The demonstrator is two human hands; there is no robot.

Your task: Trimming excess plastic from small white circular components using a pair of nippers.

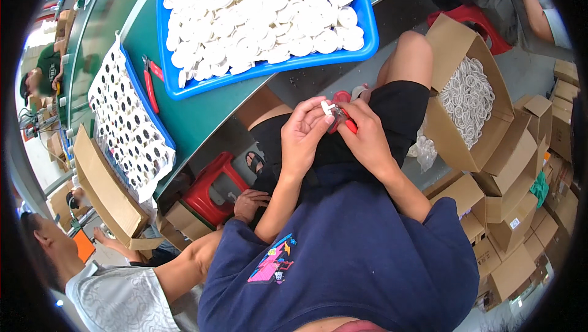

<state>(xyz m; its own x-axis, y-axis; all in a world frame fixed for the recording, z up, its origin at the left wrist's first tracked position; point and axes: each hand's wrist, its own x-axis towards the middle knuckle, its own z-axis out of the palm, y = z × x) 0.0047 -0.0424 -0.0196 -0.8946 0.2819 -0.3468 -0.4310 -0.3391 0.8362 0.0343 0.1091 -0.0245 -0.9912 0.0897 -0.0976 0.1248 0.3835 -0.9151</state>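
Above my lap, my left hand (304, 131) pinches a small white plastic part (328, 108) between thumb and fingers. My right hand (365, 138) is closed round a pair of red-handled cutting pliers (349, 122), with their metal jaws against or very near the white part. Just beyond my hands, a blue tray (269, 67) heaped with round white plastic parts (257, 16) sits on the green table. A second pair of red-handled pliers (150, 90) lies on the table, left of the tray.
The green table (199, 111) runs along the left. Another tray with white and black pieces (128, 117) stands near a cardboard box (104, 191). To my right, an open carton holds white rings (468, 102). A seated co-worker (122, 289) is close on my left; a red stool (211, 191) stands below.
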